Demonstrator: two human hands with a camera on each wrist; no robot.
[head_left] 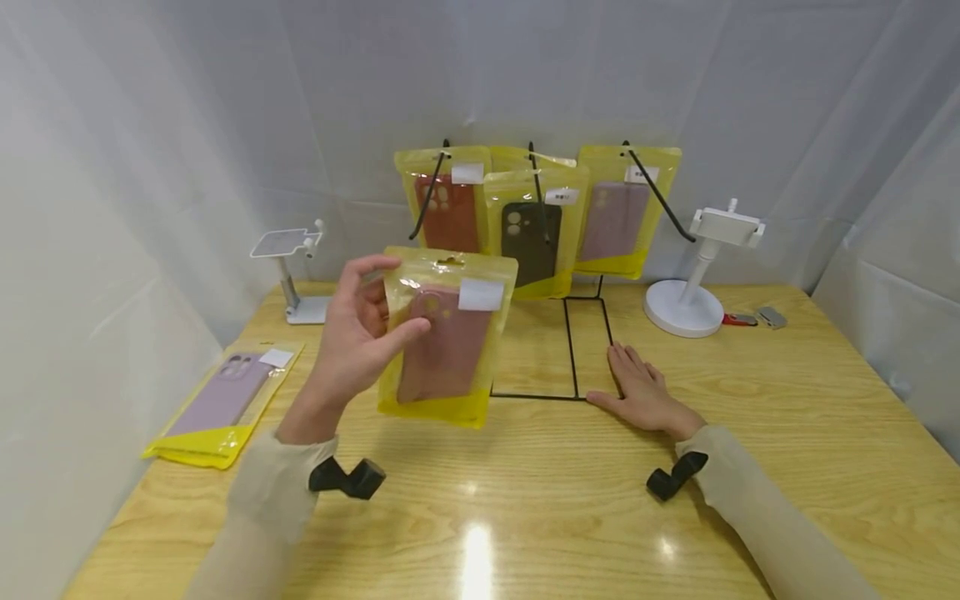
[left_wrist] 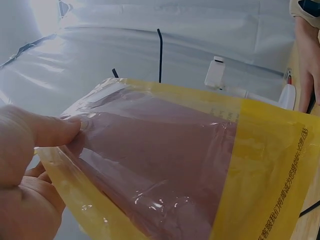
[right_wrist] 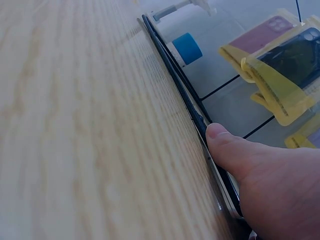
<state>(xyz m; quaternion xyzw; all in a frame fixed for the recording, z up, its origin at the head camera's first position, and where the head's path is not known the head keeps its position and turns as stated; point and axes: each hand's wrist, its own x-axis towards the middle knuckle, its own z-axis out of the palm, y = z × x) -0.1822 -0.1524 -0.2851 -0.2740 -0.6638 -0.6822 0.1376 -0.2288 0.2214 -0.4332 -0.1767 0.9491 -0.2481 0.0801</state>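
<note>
My left hand point(head_left: 337, 350) holds a pink phone case in a yellow-edged clear pouch point(head_left: 444, 354) above the table. The thumb lies across the pouch's front and the other fingers are partly behind it; a white label sits near its top. In the left wrist view the thumb presses on the pouch point(left_wrist: 160, 155). My right hand point(head_left: 641, 392) rests with extended fingers on the black wire base point(head_left: 572, 350) of a display rack. Its hooks carry pouches with a red case point(head_left: 456, 218), a black case point(head_left: 528, 250) and a purple case point(head_left: 615, 221).
Another pouch with a purple case point(head_left: 225, 400) lies on the table at the left. A folding phone stand point(head_left: 309, 310) is behind it. At the right are a round-based white phone stand point(head_left: 684, 312), a red-and-grey item point(head_left: 740, 319) and a small grey piece point(head_left: 771, 317).
</note>
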